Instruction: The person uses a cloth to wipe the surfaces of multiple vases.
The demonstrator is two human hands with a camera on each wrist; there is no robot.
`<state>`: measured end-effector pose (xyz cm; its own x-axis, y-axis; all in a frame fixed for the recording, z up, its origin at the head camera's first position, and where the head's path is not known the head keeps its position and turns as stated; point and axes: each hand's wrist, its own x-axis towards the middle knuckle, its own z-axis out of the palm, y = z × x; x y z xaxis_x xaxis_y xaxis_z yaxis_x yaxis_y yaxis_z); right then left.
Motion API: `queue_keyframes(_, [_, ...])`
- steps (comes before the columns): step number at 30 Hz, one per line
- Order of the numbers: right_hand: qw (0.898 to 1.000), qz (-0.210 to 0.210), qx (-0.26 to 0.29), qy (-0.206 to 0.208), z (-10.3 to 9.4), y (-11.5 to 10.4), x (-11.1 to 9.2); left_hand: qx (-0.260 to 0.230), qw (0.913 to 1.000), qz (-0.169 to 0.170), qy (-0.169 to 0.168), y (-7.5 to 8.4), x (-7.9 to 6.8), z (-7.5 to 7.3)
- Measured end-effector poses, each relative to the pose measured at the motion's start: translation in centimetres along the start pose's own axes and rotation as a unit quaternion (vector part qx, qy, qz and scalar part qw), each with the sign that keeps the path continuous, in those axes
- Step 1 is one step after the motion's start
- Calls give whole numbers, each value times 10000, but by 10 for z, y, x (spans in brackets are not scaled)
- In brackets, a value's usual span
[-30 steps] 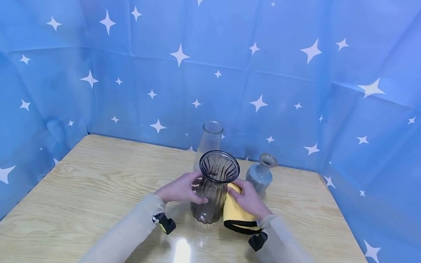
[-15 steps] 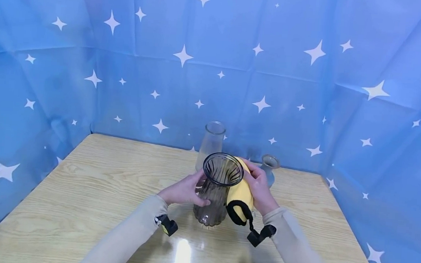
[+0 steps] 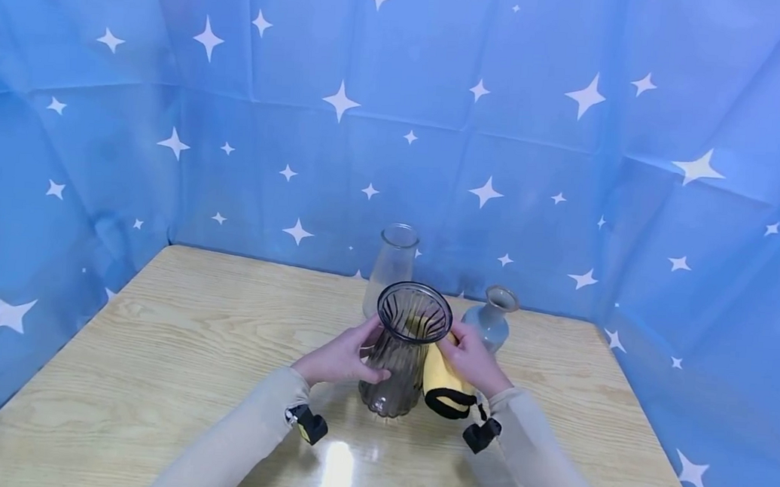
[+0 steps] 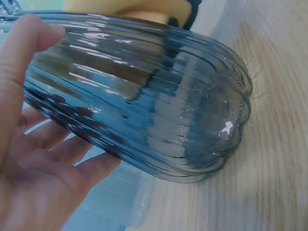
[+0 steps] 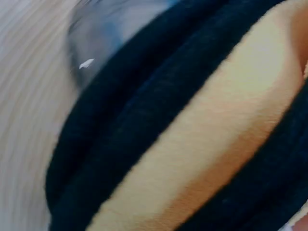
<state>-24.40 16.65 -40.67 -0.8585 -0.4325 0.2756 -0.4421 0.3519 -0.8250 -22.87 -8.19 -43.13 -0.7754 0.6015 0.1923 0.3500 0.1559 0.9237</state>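
A smoky, ribbed glass vase [image 3: 394, 372] with a flared dark rim stands upright on the table in the head view. My left hand [image 3: 341, 355] grips its left side, thumb in front and fingers behind; the left wrist view shows the same vase [image 4: 144, 96] lengthwise, with the hand [image 4: 43, 159] around its upper part. On the vase's right side my right hand [image 3: 477, 361] holds a folded yellow cloth [image 3: 445, 376] with black edging against the glass. That cloth [image 5: 207, 130] fills most of the right wrist view and hides nearly all of the hand there.
Behind the smoky vase stands a taller clear glass vase [image 3: 391, 266], partly hidden. A small blue-grey bottle vase [image 3: 489, 322] is just beyond the right hand. The wooden table [image 3: 172, 349] ends at a blue star-patterned curtain [image 3: 268, 137] at the back and sides.
My right hand has moved with the cloth up along the vase's right side, then back down. The left hand keeps its grip on the vase. The view has shifted slightly.
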Motion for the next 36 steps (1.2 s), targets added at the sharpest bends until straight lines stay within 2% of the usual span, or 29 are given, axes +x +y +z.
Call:
queue_keyframes(3, [9982,243,-297,-470,1,-7,-3,-45,10000,49,-6,0,-2,0])
queue_keyframes(4, [9972,287,-353,-600,1,-10,-4,-69,10000,19,-16,5,-3,-1])
queue_keyframes(7, [9939,352,-522,-901,4,3,-3,-107,9999,33,-56,5,-3,-1])
queue_keyframes(10, [9905,290,-762,-1105,7,27,2,-103,9999,2,-57,6,-2,-1])
queue_keyframes(11, [9890,316,-866,-1158,8,36,4,-82,10000,21,-51,1,-2,-1])
queue_keyframes(14, [9838,458,-1102,-1339,10,37,8,-89,9999,65,-51,1,-2,-2])
queue_keyframes(17, [9758,899,-1245,-1554,11,38,11,-93,9999,87,-56,0,-2,-1])
queue_keyframes(20, [9621,1451,-1316,-1898,11,40,15,-115,9998,115,-72,-2,-2,0])
queue_keyframes(22, [9542,1665,-1347,-2091,10,42,17,-131,9998,165,-56,-4,-2,2])
queue_keyframes(24, [9510,1661,-1290,-2267,9,44,18,-192,9996,214,-42,-5,-2,3])
queue_keyframes(29, [9628,1078,-1103,-2218,4,46,12,-331,9993,145,-37,-7,-3,4])
queue_keyframes(32, [9752,789,-1036,-1792,3,42,3,-265,9996,44,132,-7,-5,-1])
queue_keyframes(36, [9869,681,-839,-1199,3,29,-11,-38,9987,1,504,-9,-6,-13])
